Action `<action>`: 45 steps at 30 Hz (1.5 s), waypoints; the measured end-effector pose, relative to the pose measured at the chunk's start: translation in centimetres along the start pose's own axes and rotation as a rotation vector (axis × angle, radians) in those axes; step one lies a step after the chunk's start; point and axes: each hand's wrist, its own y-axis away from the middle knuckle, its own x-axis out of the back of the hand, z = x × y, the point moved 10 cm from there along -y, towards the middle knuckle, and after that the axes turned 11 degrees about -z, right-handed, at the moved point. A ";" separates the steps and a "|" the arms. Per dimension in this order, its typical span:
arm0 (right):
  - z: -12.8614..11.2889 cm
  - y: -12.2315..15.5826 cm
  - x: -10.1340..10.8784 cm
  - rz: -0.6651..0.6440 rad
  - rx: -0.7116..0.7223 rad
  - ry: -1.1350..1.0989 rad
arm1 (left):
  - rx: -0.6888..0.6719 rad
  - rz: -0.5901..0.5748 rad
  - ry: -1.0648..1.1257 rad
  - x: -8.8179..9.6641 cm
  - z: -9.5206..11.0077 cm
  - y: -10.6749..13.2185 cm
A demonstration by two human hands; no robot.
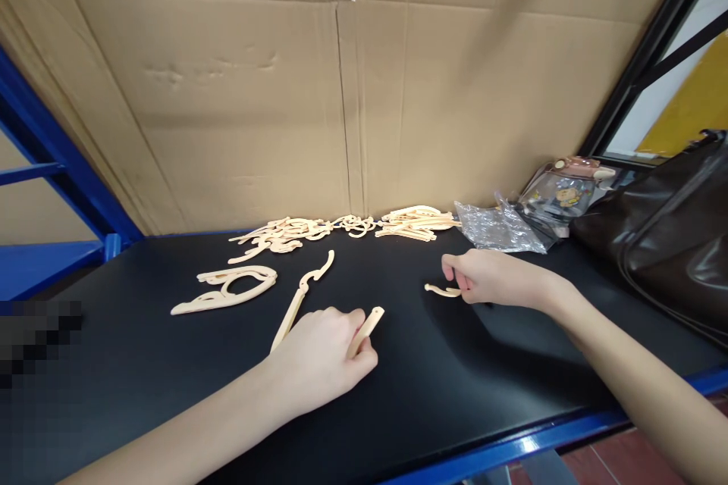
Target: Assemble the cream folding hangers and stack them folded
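Cream plastic pieces (224, 289) at ten o'clock from the left hand (321, 360), stacked flat on the black tabletop (142, 364), seemingly joined up already (two, perhaps three, hard to count). Heap of unjoined parts (341, 229) along the cardboard wall at twelve o'clock: by the look of it, little done, most left. Long hooked arm (301, 299) just ahead of the knuckles, loose, near end hidden under them. Left hand palm down, wrist low on the top, fingers curled shut around a short straight bar (365, 331) poking out toward one o'clock. Small curved hook (444, 290) at two o'clock, pinched at its right end between thumb and fingertips of the right hand (489, 278); forearm reaching in from five o'clock, other fingers loosely bent.
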 end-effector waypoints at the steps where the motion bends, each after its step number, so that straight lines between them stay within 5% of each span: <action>1: -0.7 -0.2 0.0 0.018 0.048 -0.016 | -0.015 0.002 0.001 0.0 0.1 0.0; 13: -6.3 -0.6 0.2 0.148 0.377 -0.151 | -0.285 0.105 0.075 1.1 1.4 0.0; 45: -8.8 0.6 0.6 0.273 0.474 -0.188 | -0.306 0.061 0.258 0.6 0.1 -1.5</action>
